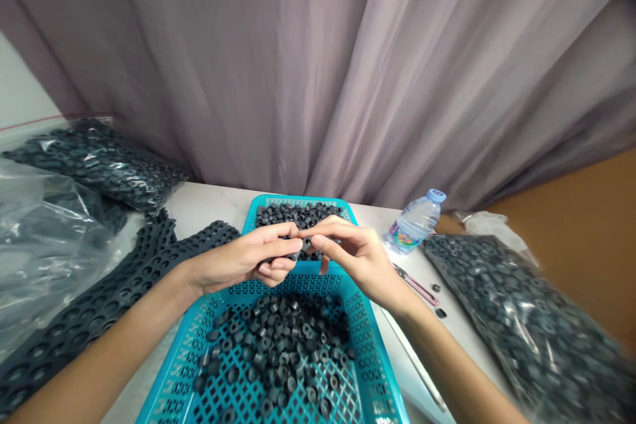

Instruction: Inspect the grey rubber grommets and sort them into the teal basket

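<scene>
My left hand (pixel 256 253) is closed around dark rubber material (pixel 278 253), mostly hidden by the fingers. My right hand (pixel 350 248) meets it fingertip to fingertip, its thumb and forefinger pinched at a small black rubber ring (pixel 307 244); its other fingers hang loosely curled. Both hands hover over the place where two turquoise baskets meet. The near basket (pixel 370 344) contains many loose black rubber rings (pixel 283 338), thickest toward its back and middle. Similar black pieces (pixel 283 213) fill the far basket (pixel 301 199).
Perforated black rubber sheets (pixel 124 285) lie at left, beside clear bags (pixel 94 159) of black parts. To the right stand a water bottle (pixel 415 222), a pink-handled cutter (pixel 420 288), two loose pieces (pixel 440 313) and another full bag (pixel 527 324). A grey curtain (pixel 278 66) hangs behind.
</scene>
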Available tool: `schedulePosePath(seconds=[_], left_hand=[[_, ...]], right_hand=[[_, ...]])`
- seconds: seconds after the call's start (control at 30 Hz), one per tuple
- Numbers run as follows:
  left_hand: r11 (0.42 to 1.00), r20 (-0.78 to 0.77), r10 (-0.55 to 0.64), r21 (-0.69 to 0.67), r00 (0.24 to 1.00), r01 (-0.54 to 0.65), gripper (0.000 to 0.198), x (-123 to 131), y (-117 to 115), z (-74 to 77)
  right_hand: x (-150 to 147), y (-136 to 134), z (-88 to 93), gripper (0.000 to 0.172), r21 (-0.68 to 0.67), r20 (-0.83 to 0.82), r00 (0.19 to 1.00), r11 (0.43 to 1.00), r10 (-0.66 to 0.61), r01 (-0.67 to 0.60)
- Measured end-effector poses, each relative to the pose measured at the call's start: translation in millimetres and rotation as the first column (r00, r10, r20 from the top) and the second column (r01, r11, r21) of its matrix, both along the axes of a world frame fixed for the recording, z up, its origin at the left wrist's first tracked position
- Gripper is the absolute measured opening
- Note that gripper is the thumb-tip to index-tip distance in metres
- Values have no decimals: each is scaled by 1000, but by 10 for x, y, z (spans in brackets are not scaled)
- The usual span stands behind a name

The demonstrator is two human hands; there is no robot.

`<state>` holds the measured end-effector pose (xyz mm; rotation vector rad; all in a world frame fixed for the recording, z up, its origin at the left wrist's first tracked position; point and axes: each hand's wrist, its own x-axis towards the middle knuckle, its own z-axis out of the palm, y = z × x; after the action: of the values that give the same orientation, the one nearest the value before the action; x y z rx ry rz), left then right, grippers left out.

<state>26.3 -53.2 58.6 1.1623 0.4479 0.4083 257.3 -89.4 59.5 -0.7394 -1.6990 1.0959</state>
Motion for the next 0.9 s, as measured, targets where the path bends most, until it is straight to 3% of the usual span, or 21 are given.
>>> schedulePosePath(seconds=[0.27, 0.73, 0.9], left_hand=[[1000, -20, -21, 13, 1000, 21, 23, -18, 2, 48], [993, -86, -106, 51, 991, 111, 25, -109, 84, 1], [987, -87, -137, 71, 987, 143, 23, -139, 59, 20]], right_hand=[[-5, 44, -59, 22, -95, -147, 989, 995, -18, 4], [47, 56, -60, 23, -147, -81, 994, 986, 71, -82], [62, 51, -39, 21, -173, -82, 984, 971, 155, -167]])
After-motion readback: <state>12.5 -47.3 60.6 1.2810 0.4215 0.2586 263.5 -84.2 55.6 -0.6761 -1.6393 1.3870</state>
